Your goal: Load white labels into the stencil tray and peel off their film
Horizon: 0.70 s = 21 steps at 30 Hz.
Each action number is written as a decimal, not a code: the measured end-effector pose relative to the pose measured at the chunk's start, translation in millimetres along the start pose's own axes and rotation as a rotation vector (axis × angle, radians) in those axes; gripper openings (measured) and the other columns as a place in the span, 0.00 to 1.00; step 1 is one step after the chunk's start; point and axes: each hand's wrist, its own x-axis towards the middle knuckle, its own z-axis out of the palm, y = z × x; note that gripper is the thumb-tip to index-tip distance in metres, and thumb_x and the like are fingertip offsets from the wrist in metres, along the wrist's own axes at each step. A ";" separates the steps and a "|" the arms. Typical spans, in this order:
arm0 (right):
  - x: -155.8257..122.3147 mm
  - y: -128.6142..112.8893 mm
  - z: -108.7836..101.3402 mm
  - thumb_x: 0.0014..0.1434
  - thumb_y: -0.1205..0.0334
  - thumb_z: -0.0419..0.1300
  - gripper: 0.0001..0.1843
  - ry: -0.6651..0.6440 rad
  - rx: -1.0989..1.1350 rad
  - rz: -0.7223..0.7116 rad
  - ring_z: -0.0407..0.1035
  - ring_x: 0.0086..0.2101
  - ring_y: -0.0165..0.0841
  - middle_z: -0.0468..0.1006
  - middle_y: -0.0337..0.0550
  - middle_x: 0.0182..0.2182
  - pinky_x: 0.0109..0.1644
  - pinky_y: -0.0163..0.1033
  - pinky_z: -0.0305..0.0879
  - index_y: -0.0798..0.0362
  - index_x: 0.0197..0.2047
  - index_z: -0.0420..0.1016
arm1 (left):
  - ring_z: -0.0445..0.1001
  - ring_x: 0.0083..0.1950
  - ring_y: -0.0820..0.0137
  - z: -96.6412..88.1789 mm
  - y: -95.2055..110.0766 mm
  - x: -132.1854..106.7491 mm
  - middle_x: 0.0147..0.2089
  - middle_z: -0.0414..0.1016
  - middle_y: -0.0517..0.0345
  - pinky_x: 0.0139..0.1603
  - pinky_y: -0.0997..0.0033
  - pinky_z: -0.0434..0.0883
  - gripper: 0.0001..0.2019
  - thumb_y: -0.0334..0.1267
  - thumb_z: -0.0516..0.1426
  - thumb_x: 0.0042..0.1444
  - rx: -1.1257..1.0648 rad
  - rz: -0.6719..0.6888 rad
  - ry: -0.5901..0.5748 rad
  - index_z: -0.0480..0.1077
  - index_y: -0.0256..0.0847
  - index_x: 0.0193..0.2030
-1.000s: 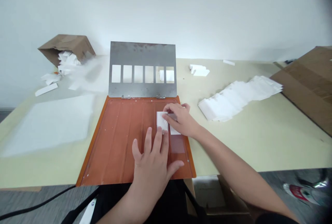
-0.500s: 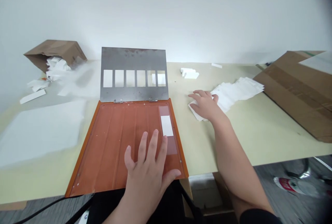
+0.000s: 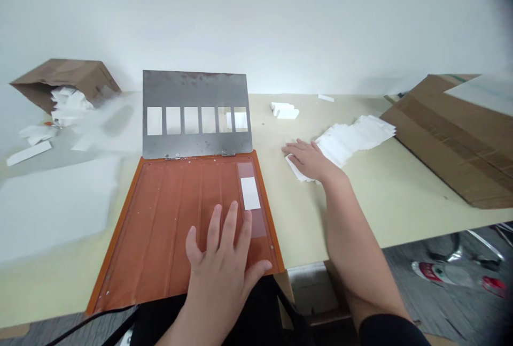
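Note:
My left hand (image 3: 222, 255) lies over the orange board (image 3: 160, 217), fingers spread and holding nothing. Close to its fingertips, a small white card (image 3: 250, 193) sits on a clear strip (image 3: 245, 169) along the board's right side. Hinged to the back edge of the board, a grey metal plate (image 3: 196, 86) with a row of rectangular windows stands raised. My right hand (image 3: 306, 160) rests flat on the near end of a fanned row of white paper pieces (image 3: 348, 140), fingers stretched out to the left. Its palm hides part of that pile.
A small stack of white cards (image 3: 285, 110) lies behind the board. On the left are an open brown box (image 3: 80, 76) with white scraps spilling out and a translucent white sheet (image 3: 56, 201). A large cardboard box (image 3: 452, 143) stands right; a bottle (image 3: 444, 273) lies on the floor.
The view has turned slightly right, shifting everything left. My right hand has flattened onto the paper pieces, its fingers lower and straighter. My left hand keeps its spread pose over the board.

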 end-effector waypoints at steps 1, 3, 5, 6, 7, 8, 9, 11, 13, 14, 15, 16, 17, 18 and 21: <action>0.8 2.0 0.0 0.70 0.57 0.39 0.26 0.000 -0.002 0.002 0.47 0.71 0.45 0.61 0.41 0.69 0.72 0.63 0.42 0.46 0.65 0.66 | 0.58 0.72 0.47 0.3 -0.1 -0.3 0.74 0.58 0.45 0.69 0.30 0.42 0.29 0.55 0.47 0.67 -0.001 -0.001 -0.006 0.62 0.44 0.69; 2.2 6.0 0.0 0.70 0.55 0.38 0.27 0.001 -0.003 0.007 0.46 0.71 0.45 0.61 0.41 0.69 0.72 0.63 0.41 0.46 0.66 0.66 | 0.58 0.71 0.46 -0.1 -0.7 -0.7 0.74 0.57 0.45 0.68 0.30 0.43 0.29 0.55 0.48 0.67 0.000 0.005 -0.030 0.62 0.45 0.70; 3.0 9.0 0.1 0.70 0.55 0.37 0.28 0.001 0.000 0.012 0.45 0.71 0.44 0.60 0.41 0.70 0.73 0.63 0.40 0.47 0.67 0.65 | 0.59 0.71 0.45 -1.1 -1.4 -0.9 0.74 0.57 0.46 0.68 0.30 0.45 0.28 0.54 0.49 0.67 0.003 0.014 -0.046 0.61 0.45 0.70; 3.2 9.9 0.1 0.70 0.54 0.37 0.29 0.001 0.003 0.013 0.45 0.71 0.44 0.60 0.40 0.70 0.73 0.63 0.39 0.47 0.67 0.64 | 0.59 0.71 0.45 -1.6 -1.5 -0.9 0.74 0.57 0.46 0.67 0.30 0.45 0.28 0.54 0.49 0.67 0.006 0.015 -0.044 0.61 0.45 0.70; 3.1 10.2 0.1 0.70 0.54 0.36 0.29 0.002 0.006 0.015 0.45 0.71 0.43 0.60 0.40 0.70 0.73 0.62 0.39 0.47 0.68 0.63 | 0.59 0.71 0.45 -2.0 -1.6 -0.8 0.74 0.57 0.45 0.67 0.30 0.46 0.28 0.54 0.49 0.67 0.009 0.018 -0.041 0.62 0.45 0.70; 2.9 10.0 -0.1 0.71 0.54 0.36 0.29 0.003 0.009 0.016 0.45 0.71 0.42 0.60 0.39 0.70 0.73 0.62 0.39 0.47 0.69 0.62 | 0.59 0.71 0.45 -2.3 -1.4 -0.6 0.74 0.57 0.45 0.67 0.30 0.46 0.28 0.54 0.49 0.67 0.013 0.023 -0.038 0.62 0.44 0.70; 2.5 9.2 -0.4 0.71 0.54 0.35 0.29 0.005 0.012 0.018 0.45 0.71 0.42 0.59 0.39 0.70 0.73 0.63 0.38 0.46 0.69 0.62 | 0.59 0.71 0.45 -2.5 -1.1 -0.4 0.74 0.57 0.45 0.67 0.30 0.45 0.29 0.54 0.48 0.67 0.017 0.029 -0.036 0.62 0.44 0.70; 1.2 6.7 -1.6 0.71 0.53 0.35 0.30 0.009 0.015 0.026 0.44 0.71 0.43 0.59 0.39 0.70 0.73 0.66 0.34 0.45 0.69 0.61 | 0.58 0.71 0.47 -2.8 0.0 0.4 0.74 0.57 0.45 0.68 0.31 0.44 0.29 0.55 0.47 0.68 0.025 0.039 -0.034 0.62 0.43 0.70; -0.5 3.4 -3.6 0.71 0.50 0.35 0.30 0.013 0.015 0.041 0.43 0.71 0.46 0.58 0.40 0.71 0.71 0.72 0.29 0.43 0.69 0.62 | 0.58 0.72 0.48 -3.1 1.1 1.3 0.74 0.57 0.46 0.69 0.32 0.41 0.29 0.55 0.46 0.68 0.026 0.047 -0.032 0.62 0.43 0.70; -1.5 1.7 -4.8 0.71 0.48 0.35 0.30 0.017 0.011 0.051 0.43 0.71 0.48 0.57 0.40 0.71 0.70 0.74 0.28 0.41 0.69 0.62 | 0.57 0.72 0.48 -3.2 1.7 1.7 0.74 0.58 0.46 0.69 0.33 0.39 0.29 0.56 0.46 0.68 0.023 0.049 -0.033 0.62 0.43 0.70; -2.6 0.1 -5.9 0.71 0.46 0.35 0.30 0.025 0.004 0.059 0.43 0.71 0.49 0.57 0.40 0.71 0.69 0.76 0.28 0.40 0.69 0.62 | 0.57 0.72 0.49 -3.3 2.3 2.2 0.73 0.58 0.46 0.69 0.34 0.38 0.30 0.56 0.46 0.68 0.018 0.048 -0.033 0.62 0.42 0.69; -3.8 -1.4 -6.9 0.71 0.44 0.36 0.30 0.038 -0.006 0.065 0.43 0.71 0.50 0.56 0.40 0.71 0.68 0.77 0.28 0.39 0.69 0.62 | 0.57 0.72 0.49 -3.3 2.9 2.6 0.73 0.59 0.46 0.70 0.34 0.37 0.30 0.57 0.45 0.68 0.010 0.047 -0.037 0.62 0.42 0.69; -5.0 -2.9 -7.7 0.71 0.43 0.37 0.30 0.055 -0.019 0.066 0.43 0.71 0.51 0.56 0.40 0.71 0.67 0.78 0.29 0.38 0.69 0.62 | 0.58 0.71 0.49 -3.2 3.5 3.0 0.72 0.60 0.46 0.70 0.35 0.36 0.30 0.57 0.45 0.68 -0.002 0.047 -0.040 0.63 0.42 0.69; -6.1 -4.6 -8.3 0.70 0.43 0.38 0.29 0.077 -0.031 0.060 0.44 0.71 0.52 0.56 0.41 0.71 0.67 0.79 0.31 0.39 0.68 0.63 | 0.59 0.71 0.50 -3.1 4.2 3.3 0.72 0.61 0.47 0.70 0.36 0.35 0.31 0.58 0.44 0.68 -0.016 0.042 -0.040 0.63 0.42 0.68; -9.5 -13.1 -9.7 0.70 0.47 0.43 0.26 0.186 -0.027 -0.017 0.47 0.70 0.54 0.60 0.45 0.70 0.66 0.80 0.32 0.42 0.65 0.67 | 0.62 0.69 0.53 -2.4 6.5 4.3 0.69 0.66 0.48 0.72 0.40 0.33 0.32 0.61 0.45 0.67 -0.080 0.016 -0.019 0.67 0.42 0.66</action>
